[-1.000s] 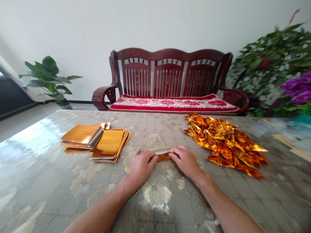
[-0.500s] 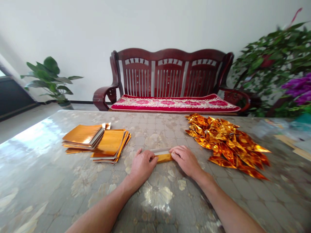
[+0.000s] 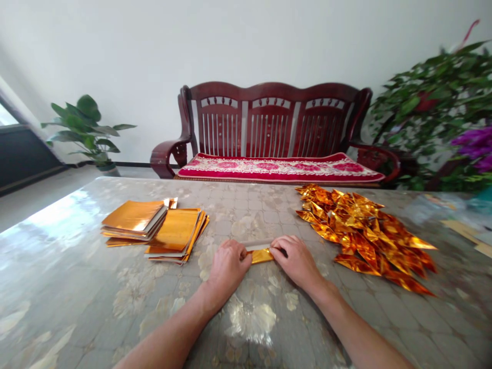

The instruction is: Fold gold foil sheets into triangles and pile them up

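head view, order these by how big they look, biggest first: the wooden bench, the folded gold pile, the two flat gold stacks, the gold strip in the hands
1. Wooden bench
2. Folded gold pile
3. Left flat stack and right flat stack: too alike to rank
4. Gold strip, partly hidden

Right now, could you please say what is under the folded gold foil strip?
Grey flower-patterned tabletop shows in front of the gold foil strip, a pale band behind it. Anything beneath is covered; the left hand and right hand hide its ends.
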{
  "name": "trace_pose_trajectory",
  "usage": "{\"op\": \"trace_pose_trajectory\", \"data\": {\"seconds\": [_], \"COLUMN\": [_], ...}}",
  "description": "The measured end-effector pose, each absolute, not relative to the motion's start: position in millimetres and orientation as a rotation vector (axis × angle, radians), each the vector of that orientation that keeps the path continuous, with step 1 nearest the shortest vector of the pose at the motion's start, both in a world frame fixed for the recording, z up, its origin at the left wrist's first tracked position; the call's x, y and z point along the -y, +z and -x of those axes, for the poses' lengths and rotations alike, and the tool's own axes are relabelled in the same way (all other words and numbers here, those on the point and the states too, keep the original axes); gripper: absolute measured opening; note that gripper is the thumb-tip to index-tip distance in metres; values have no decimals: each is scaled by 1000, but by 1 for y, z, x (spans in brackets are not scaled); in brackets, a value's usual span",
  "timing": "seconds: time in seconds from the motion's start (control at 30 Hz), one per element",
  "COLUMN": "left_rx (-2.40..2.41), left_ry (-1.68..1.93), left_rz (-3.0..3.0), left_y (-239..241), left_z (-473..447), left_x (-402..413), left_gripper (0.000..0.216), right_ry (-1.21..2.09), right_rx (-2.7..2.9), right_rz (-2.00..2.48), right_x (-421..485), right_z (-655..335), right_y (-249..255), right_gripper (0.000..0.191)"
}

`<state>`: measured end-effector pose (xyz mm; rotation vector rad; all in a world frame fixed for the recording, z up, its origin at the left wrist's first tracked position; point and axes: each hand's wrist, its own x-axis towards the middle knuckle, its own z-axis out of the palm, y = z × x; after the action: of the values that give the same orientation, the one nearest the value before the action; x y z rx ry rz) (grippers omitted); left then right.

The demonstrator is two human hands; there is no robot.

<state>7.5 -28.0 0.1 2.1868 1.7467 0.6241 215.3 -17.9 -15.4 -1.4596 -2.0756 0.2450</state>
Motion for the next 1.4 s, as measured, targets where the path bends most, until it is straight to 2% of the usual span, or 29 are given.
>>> {"op": "trace_pose_trajectory", "data": {"seconds": [0.23, 1.4], "left_rx": [-1802, -1914], "left_ry": [612, 470], "left_rz": [-2247, -2257], "left_y": [-2, -3], "left_z": [-5, -3], "left_x": [29, 28], "left_gripper": [11, 19], "right_ry": [245, 231], "right_rx": [2074, 2033], "right_rz": [1456, 1515], "right_x": [17, 18], "right_z": [-216, -217], "right_y": [-17, -19], "right_gripper": [16, 12]}}
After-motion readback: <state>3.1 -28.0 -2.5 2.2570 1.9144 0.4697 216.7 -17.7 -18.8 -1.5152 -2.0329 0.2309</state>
